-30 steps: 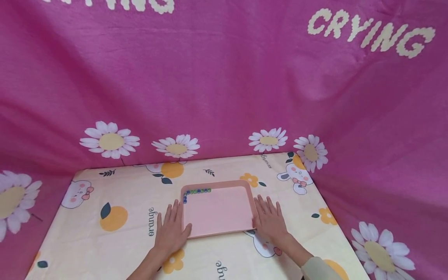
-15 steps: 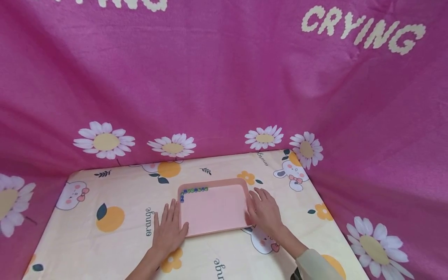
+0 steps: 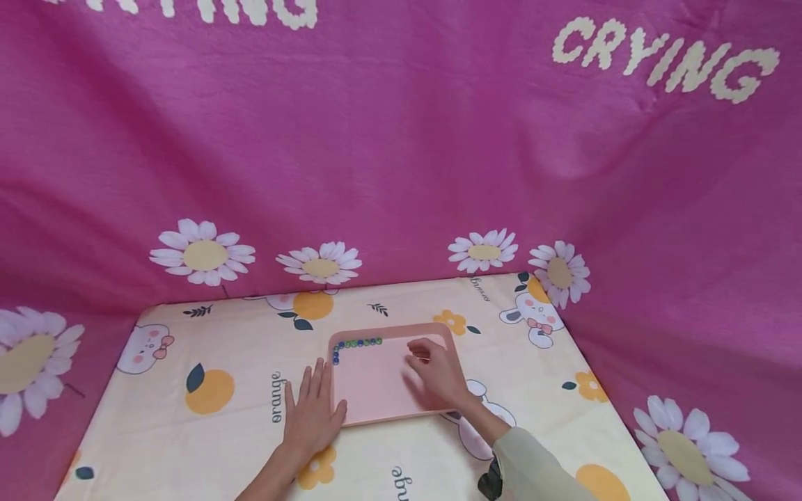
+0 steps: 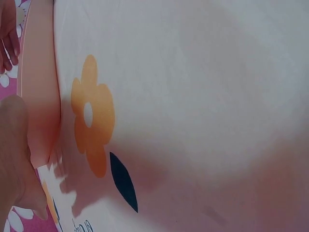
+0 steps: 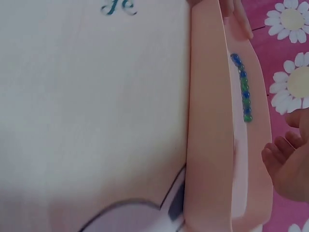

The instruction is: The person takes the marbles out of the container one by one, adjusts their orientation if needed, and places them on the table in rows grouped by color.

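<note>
Brought right hand (image 3: pixel 440 374), loosely curled, seemingly empty, over pink tray (image 3: pixel 370 391) from 3 o'clock, nearer blue-and-green marbles (image 3: pixel 360 343) at 11; kept left hand (image 3: pixel 310 419) straight-fingered at 8.

Magenta curtain (image 3: pixel 388 153), white daisies (image 3: pixel 205 255), CRYING lettering (image 3: pixel 693 67), cream tablecloth (image 3: pixel 163 452), printed oranges (image 3: pixel 211 392), cartoon rabbits (image 3: pixel 140 353)
</note>
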Action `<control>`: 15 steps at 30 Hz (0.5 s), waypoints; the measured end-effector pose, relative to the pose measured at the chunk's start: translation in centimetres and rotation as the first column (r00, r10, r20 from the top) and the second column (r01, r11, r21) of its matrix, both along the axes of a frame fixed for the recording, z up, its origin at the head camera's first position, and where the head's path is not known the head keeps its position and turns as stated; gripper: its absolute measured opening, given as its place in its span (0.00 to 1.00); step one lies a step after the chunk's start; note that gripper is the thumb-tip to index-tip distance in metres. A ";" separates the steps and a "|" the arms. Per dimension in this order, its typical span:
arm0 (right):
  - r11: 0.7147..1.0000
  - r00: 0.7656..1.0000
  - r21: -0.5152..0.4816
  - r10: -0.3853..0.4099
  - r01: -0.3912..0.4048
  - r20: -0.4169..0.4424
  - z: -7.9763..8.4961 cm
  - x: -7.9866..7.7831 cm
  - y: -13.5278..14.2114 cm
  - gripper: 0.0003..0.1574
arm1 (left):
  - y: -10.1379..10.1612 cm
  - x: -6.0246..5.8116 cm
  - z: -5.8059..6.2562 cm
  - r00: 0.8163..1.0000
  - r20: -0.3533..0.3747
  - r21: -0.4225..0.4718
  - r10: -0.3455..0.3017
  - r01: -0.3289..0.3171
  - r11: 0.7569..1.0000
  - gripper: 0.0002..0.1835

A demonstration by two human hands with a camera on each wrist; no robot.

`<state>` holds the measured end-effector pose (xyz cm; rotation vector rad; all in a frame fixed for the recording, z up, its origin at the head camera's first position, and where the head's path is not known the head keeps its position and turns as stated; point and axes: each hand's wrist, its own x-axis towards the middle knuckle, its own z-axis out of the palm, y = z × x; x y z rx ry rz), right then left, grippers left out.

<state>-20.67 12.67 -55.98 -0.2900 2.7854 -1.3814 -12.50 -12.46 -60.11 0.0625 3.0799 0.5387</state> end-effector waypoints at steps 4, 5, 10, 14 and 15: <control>0.999 0.996 -0.029 -0.014 0.017 0.094 -0.4 -0.8 -1.4 0.17 | 0.0 -0.1 0.2 1.000 -0.023 -0.010 0.010 -0.010 1.000 0.46; 0.999 0.994 -0.050 -0.015 0.020 0.107 -0.5 -1.0 -1.8 0.18 | 0.0 -0.1 0.3 0.999 -0.030 -0.011 0.011 -0.011 1.000 0.45; 0.992 0.992 -0.111 -0.039 0.053 0.119 -1.1 -2.0 -3.0 0.16 | 0.0 0.0 0.3 1.000 -0.023 -0.011 0.011 -0.011 1.000 0.46; 0.993 0.990 -0.093 -0.060 0.072 0.124 -1.3 -2.4 -3.3 0.15 | 0.3 0.1 0.1 1.000 -0.021 -0.007 0.014 -0.014 1.000 0.46; 0.993 0.990 -0.087 -0.064 0.075 0.125 -1.4 -2.6 -3.4 0.15 | 0.3 0.1 0.1 1.000 -0.024 -0.006 0.013 -0.013 1.000 0.46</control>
